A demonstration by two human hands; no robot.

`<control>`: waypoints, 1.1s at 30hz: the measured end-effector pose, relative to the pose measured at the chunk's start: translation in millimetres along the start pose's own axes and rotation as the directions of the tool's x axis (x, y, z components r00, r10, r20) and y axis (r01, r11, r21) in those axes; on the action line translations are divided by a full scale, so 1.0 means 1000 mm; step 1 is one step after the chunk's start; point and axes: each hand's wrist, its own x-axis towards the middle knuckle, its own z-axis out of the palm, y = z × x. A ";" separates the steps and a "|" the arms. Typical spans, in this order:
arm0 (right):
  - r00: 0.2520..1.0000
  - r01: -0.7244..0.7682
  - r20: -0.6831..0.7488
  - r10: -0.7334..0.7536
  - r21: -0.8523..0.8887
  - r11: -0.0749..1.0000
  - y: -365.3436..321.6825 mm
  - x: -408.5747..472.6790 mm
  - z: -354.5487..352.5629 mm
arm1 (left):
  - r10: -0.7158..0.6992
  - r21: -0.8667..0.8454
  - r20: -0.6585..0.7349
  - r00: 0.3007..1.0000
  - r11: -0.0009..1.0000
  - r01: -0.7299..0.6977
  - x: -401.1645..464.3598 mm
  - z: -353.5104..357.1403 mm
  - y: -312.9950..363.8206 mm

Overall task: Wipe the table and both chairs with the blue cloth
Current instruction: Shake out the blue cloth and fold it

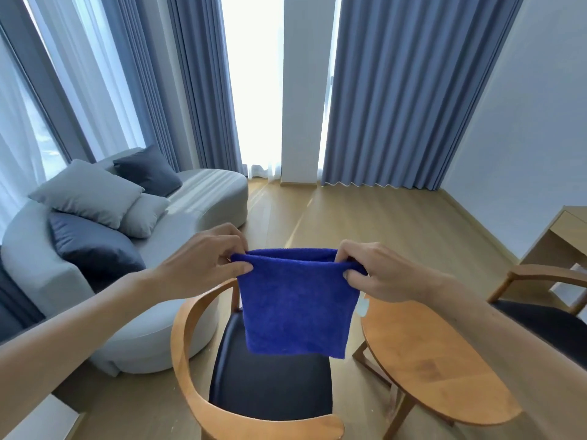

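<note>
Head cam: both hands up front, blue cloth (295,303) stretched between them, folded double and hanging free in the air above the near chair (254,369). Left hand (203,262) pinches the top left corner, fingers curled round the fold w/ thumb on the near side. Right hand (378,271) pinches the top right corner the same way. Round wooden desk (432,360) sits just right of that chair, below the right forearm. Second chair (546,300) at far right, beyond the desk. Grey sofa (165,223) w/ cushions on the left, blue curtains (397,90) behind.
</note>
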 end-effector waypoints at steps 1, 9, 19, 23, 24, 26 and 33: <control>1.000 -0.019 0.008 0.019 0.011 1.000 0.000 -0.001 0.001 | 0.011 -0.001 0.014 1.000 1.000 -0.011 0.000 0.003 -0.002; 0.988 -0.104 -0.109 0.107 0.026 0.994 0.009 -0.005 0.019 | 0.075 -0.033 -0.031 0.997 0.997 -0.076 0.002 0.023 -0.014; 0.759 -0.312 -0.353 0.547 0.539 0.782 0.031 -0.029 0.065 | -0.321 -0.586 0.007 0.947 0.766 0.264 0.033 0.107 -0.009; 0.668 -0.287 -0.464 0.582 0.561 0.776 0.054 -0.071 0.060 | -0.252 -0.584 0.035 0.967 0.780 0.224 0.055 0.143 0.022; 0.661 -0.295 -0.475 0.580 0.547 0.783 0.064 -0.085 0.058 | -0.236 -0.570 0.069 0.969 0.788 0.232 0.060 0.155 0.030; 0.655 -0.330 -0.482 0.582 0.511 0.794 0.085 -0.117 0.055 | -0.192 -0.523 0.126 0.973 0.821 0.230 0.071 0.181 0.046; 0.657 -0.423 -0.426 0.622 0.474 0.772 0.186 -0.238 0.037 | -0.203 -0.549 0.238 0.950 0.779 0.304 0.117 0.302 0.133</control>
